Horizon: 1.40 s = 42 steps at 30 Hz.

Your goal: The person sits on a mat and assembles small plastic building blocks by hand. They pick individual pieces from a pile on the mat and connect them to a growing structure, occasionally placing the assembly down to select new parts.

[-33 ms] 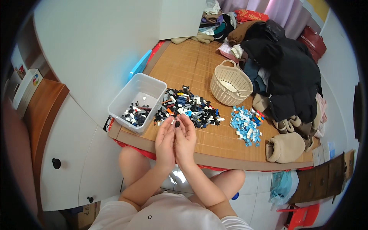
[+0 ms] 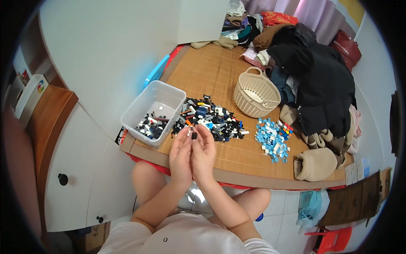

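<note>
My left hand (image 2: 181,157) and my right hand (image 2: 204,157) meet side by side at the mat's near edge, fingers curled in. Between the fingertips and thumbs shows a small black toy brick (image 2: 194,136), with a tiny whitish piece (image 2: 189,132) by the left fingers. Which fingers bear each piece is partly hidden. Just beyond my hands spreads a loose pile of mixed toy bricks (image 2: 207,114), mostly black, grey and white. At its left stands a clear plastic box (image 2: 172,91) with some bricks (image 2: 150,126) on its bottom.
Right of the pile lie light-blue and white bricks (image 2: 270,142) beside a colourful puzzle cube (image 2: 286,130). Behind them stands a beige basket (image 2: 257,100). Clothes, including a black jacket (image 2: 325,84), heap at the right. A blue lid (image 2: 156,71) leans against the white cabinet (image 2: 110,46).
The whole view has shifted slightly. My hands keep nearly the same pose around the small pieces, a touch further left relative to the brick pile.
</note>
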Motion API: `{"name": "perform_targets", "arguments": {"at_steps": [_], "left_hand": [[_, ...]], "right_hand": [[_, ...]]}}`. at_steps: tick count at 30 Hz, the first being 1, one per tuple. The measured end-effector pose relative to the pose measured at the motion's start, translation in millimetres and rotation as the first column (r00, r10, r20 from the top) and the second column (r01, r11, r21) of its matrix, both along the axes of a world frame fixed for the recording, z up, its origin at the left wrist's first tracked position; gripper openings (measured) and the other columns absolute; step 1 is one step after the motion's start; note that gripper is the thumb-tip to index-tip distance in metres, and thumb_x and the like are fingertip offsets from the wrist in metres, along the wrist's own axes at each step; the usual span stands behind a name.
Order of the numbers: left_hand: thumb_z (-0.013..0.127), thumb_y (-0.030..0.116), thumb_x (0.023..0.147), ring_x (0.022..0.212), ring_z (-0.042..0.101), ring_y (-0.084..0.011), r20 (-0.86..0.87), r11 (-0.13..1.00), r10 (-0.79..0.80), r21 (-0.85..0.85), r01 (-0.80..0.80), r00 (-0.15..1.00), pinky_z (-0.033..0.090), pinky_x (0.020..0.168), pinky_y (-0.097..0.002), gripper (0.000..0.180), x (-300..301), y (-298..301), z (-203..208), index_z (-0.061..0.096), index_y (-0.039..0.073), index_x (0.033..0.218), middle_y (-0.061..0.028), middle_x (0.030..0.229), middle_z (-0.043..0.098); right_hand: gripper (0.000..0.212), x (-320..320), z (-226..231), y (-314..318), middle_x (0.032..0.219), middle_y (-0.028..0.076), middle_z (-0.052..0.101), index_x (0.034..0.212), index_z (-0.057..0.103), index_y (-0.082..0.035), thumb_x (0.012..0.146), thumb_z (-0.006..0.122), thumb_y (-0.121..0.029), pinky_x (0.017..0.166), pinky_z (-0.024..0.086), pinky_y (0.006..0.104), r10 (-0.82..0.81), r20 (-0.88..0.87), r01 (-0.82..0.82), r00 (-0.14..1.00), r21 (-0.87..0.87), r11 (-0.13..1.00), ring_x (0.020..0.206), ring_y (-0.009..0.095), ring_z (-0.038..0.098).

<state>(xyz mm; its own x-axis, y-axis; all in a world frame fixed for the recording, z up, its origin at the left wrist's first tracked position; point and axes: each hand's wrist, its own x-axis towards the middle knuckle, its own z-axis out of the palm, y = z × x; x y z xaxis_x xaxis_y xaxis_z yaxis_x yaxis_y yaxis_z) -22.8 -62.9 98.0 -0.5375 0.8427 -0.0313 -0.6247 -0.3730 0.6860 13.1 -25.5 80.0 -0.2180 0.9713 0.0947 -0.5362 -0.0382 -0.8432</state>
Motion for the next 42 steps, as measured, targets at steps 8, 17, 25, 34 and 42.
{"name": "perform_targets", "arguments": {"at_steps": [8, 17, 25, 34, 42], "left_hand": [[0.034, 0.003, 0.082, 0.130, 0.026, -0.0255, -0.035, 0.972, 0.211, 0.115, -0.206, 0.977, 0.020, 0.109, -0.0343, 0.052, -48, -18, 25, 0.025, -0.007, 0.132, -0.0204, 0.135, 0.031], [0.035, 0.005, 0.082, 0.132, 0.023, -0.0252, -0.086, 0.960, 0.266, 0.110, -0.256, 0.960, 0.018, 0.109, -0.0343, 0.054, -78, -27, 21, 0.022, -0.006, 0.134, -0.0208, 0.137, 0.028], [0.037, 0.007, 0.086, 0.133, 0.021, -0.0219, -0.124, 0.957, 0.284, 0.106, -0.272, 0.951, 0.018, 0.107, -0.0322, 0.053, -79, -29, 20, 0.022, -0.003, 0.136, -0.0165, 0.139, 0.028], [0.036, 0.007, 0.087, 0.132, 0.024, -0.0220, -0.181, 0.995, 0.079, 0.074, -0.066, 0.980, 0.016, 0.108, -0.0343, 0.050, -42, -21, 12, 0.024, -0.001, 0.136, -0.0154, 0.138, 0.030], [0.039, 0.009, 0.087, 0.133, 0.022, -0.0206, -0.100, 0.978, -0.175, -0.136, 0.160, 0.980, 0.014, 0.108, -0.0332, 0.050, -19, 8, -48, 0.029, 0.001, 0.135, -0.0127, 0.140, 0.030]], "right_hand": [[0.037, -55, 25, -11, 0.121, 0.012, 0.045, 0.121, 0.041, 0.002, 0.084, 0.043, 0.007, 0.096, 0.037, 0.0281, 0.190, -0.061, -0.186, 0.980, 0.066, 0.980, 0.115, 0.018, 0.043], [0.046, -83, 27, -18, 0.127, 0.016, 0.039, 0.126, 0.034, 0.004, 0.080, 0.032, 0.010, 0.104, 0.027, 0.0324, 0.314, 0.009, -0.314, 0.950, 0.041, 0.949, 0.123, 0.022, 0.035], [0.048, -77, 19, -15, 0.131, 0.014, 0.038, 0.128, 0.034, 0.001, 0.080, 0.032, 0.010, 0.105, 0.024, 0.0335, 0.288, 0.081, -0.294, 0.954, 0.075, 0.953, 0.125, 0.022, 0.035], [0.046, -28, 6, -10, 0.132, 0.011, 0.037, 0.128, 0.036, -0.001, 0.082, 0.040, 0.006, 0.103, 0.028, 0.0325, 0.183, 0.042, -0.186, 0.982, 0.066, 0.980, 0.126, 0.022, 0.034], [0.054, 59, -57, -23, 0.136, 0.014, 0.030, 0.133, 0.028, 0.001, 0.081, 0.043, 0.007, 0.105, 0.025, 0.0321, 0.007, 0.139, 0.027, 0.990, -0.243, 0.970, 0.129, 0.023, 0.028]]}}
